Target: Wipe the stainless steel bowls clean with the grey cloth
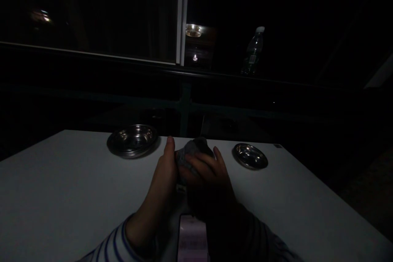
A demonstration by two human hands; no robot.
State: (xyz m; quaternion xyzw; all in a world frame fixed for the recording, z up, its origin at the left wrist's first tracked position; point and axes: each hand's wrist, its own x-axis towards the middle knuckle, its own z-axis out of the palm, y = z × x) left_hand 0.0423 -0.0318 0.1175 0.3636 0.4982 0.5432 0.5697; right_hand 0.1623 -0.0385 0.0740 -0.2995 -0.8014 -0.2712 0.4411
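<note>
My left hand [161,182] and right hand [208,176] are closed around a grey cloth [193,151], right fingers [199,163] curled over it, near the far edge of the white tabletop [61,180]. It sits between a steel dish [132,141] and a smaller steel dish [250,156]. Pale printed carton [193,239] at the near edge.

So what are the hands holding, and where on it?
Both hands hold a crumpled gray cloth. The left hand presses one side, and the right hand's fingers wrap over the near side. Which part of the cloth that is cannot be told.
</note>
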